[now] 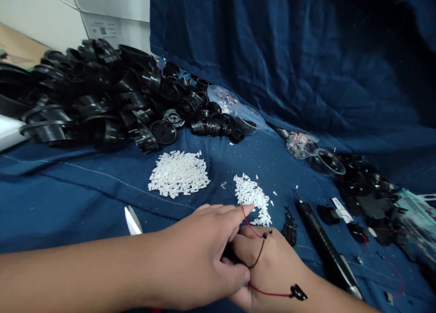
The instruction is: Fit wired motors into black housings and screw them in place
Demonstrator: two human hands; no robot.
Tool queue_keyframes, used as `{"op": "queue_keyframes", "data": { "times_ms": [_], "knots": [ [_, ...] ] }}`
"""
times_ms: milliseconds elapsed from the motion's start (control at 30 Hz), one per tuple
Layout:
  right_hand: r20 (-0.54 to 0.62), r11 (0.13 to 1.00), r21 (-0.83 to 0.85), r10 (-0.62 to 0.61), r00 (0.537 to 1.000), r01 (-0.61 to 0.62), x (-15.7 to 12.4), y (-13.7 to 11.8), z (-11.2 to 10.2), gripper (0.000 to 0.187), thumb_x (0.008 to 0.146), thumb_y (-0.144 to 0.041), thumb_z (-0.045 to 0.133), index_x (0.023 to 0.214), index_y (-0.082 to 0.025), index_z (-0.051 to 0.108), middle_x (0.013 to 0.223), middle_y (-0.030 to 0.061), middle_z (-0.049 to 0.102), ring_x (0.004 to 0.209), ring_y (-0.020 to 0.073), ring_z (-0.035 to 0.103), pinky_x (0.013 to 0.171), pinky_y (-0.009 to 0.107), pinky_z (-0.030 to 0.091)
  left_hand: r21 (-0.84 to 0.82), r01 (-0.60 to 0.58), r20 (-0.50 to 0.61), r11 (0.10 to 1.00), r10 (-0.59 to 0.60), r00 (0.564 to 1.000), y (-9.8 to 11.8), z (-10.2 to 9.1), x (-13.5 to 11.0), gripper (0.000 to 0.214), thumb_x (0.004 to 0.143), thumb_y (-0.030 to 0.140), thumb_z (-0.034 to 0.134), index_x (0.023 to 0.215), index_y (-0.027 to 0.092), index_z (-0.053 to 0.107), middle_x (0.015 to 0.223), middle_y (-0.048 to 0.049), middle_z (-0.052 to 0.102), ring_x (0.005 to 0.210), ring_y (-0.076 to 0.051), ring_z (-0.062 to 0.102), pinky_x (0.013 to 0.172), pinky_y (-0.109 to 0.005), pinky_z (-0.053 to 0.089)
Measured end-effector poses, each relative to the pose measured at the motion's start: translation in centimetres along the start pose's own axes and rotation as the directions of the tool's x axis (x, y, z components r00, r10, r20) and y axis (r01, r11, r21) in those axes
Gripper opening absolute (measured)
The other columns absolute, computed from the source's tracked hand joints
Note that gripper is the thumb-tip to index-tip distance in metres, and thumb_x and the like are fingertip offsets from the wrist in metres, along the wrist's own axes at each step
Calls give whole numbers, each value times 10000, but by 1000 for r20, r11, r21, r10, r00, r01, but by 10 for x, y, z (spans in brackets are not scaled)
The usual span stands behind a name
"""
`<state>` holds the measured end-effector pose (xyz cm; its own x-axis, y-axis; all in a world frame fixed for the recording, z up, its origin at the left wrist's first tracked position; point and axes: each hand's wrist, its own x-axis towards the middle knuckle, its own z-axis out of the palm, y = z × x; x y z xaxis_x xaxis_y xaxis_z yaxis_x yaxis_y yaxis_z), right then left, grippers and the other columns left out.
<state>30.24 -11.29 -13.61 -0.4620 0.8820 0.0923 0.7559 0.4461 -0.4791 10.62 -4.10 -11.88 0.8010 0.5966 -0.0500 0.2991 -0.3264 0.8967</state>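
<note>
My left hand (207, 254) and my right hand (272, 265) are closed together at the front, fingers overlapping. Between them is a black part (229, 253), mostly hidden by my fingers, so its kind does not show. A thin red wire (251, 227) and a black wire (259, 254) cross the back of my right hand and meet at a tiny black piece (265, 235). Another red wire (270, 294) trails from my left thumb to a small glossy black piece (298, 292). Just beyond my fingertips lies a small heap of white plastic pieces (250, 192).
A larger white heap (179, 173) lies left of it. Black plastic housings (91, 95) are piled at the back left. A black pen-shaped screwdriver (320, 240) lies on the right, near small black bits (289, 229). Clear cups (250, 119) stand behind. A metal blade (132, 220) shows beyond my left forearm.
</note>
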Motion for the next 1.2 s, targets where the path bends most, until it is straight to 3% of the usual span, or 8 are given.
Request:
{"op": "queue_keyframes", "data": {
  "times_ms": [200, 400, 600, 800, 933, 1000, 1100, 1200],
  "knots": [
    [23, 992, -95, -76, 997, 78, 1, 10, 5, 296, 874, -491, 583, 782, -217, 643, 688, 45, 684, 572, 221, 650, 511, 355, 464, -98, 81, 14, 992, -80, 997, -6, 0, 0, 967, 778, 397, 858, 1667, 348, 483, 1469, -55, 702, 1416, -364, 605, 1205, -505, 521],
    [69, 986, -133, -91, 993, 100, 2, 13, 7, 375, 924, -534, 558, 724, -227, 636, 624, 13, 648, 570, 217, 650, 514, 355, 452, -139, 166, 27, 976, -164, 986, -10, 7, 5, 925, 765, 330, 849, 1622, 447, 523, 1455, -8, 699, 1402, -355, 626, 1193, -491, 529],
    [38, 994, -87, -57, 998, 60, 5, 8, 7, 240, 892, -398, 569, 781, -210, 669, 676, 24, 695, 611, 234, 703, 570, 352, 513, -233, 219, 73, 947, -207, 975, -11, 13, 2, 799, 803, 303, 765, 1573, 414, 583, 1500, -34, 663, 1328, -354, 668, 1062, -468, 603],
    [92, 998, 25, -62, 994, 60, -5, 18, 14, 275, 920, -430, 610, 738, -227, 651, 663, 17, 716, 559, 195, 666, 501, 311, 432, -155, 93, 88, 984, -80, 993, -2, 2, 4, 631, 772, 191, 828, 1384, 318, 735, 1331, -34, 755, 1279, -331, 663, 1218, -501, 467],
    [-47, 1000, 19, 2, 999, -1, -6, 26, 31, 184, 856, -399, 665, 801, -238, 733, 731, 51, 769, 600, 228, 694, 539, 326, 441, -120, 119, 160, 986, -99, 982, 6, -8, 5, 703, 748, 250, 866, 1432, 309, 716, 1335, -64, 724, 1249, -345, 666, 1121, -462, 546],
    [-97, 998, 55, -10, 995, 16, 0, 24, 35, 138, 766, -385, 733, 773, -247, 735, 677, 37, 759, 524, 208, 642, 487, 306, 385, -85, 134, 199, 987, -115, 973, 9, -14, 5, 740, 725, 285, 885, 1443, 303, 707, 1235, -56, 738, 1135, -322, 705, 1021, -429, 593],
    [-162, 989, 141, -15, 987, 38, 9, 13, 29, 99, 673, -315, 764, 738, -251, 726, 612, 4, 725, 456, 172, 573, 455, 278, 353, -1, 124, 173, 992, -122, 977, 16, -20, 2, 638, 696, 348, 914, 1314, 270, 771, 1056, -28, 734, 984, -285, 719, 929, -403, 600],
    [-253, 958, 287, 50, 966, 26, 11, 1, 12, 122, 832, -333, 702, 756, -238, 715, 655, 5, 720, 543, 177, 633, 518, 264, 439, 35, 75, 66, 997, -77, 995, 28, -24, -3, 503, 857, 441, 802, 1323, 256, 756, 1107, -51, 741, 994, -272, 714, 912, -391, 579]
  ]
}}
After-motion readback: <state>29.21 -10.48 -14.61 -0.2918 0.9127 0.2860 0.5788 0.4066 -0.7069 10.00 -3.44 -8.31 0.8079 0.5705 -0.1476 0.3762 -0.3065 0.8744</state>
